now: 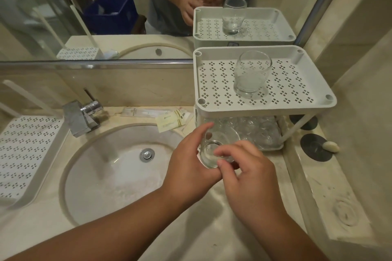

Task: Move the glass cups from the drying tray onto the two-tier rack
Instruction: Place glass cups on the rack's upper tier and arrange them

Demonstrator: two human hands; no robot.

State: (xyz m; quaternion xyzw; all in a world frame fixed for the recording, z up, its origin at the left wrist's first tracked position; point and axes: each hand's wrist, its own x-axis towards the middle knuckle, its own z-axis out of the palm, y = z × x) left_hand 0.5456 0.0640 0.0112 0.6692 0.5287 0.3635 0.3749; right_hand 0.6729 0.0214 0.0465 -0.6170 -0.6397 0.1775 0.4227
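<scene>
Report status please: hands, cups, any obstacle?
Left hand and right hand both grip one glass cup before the rack's lower tier. One cup stands on top tier. No obstacle seen.

both hands (191, 163) (252, 174) hold 1 glass cup (214, 150) before the two-tier rack (265, 108).

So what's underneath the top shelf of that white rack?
Under the top shelf, the lower tier holds several clear glass cups. The shelf covers those further back, so their number is unclear.
</scene>
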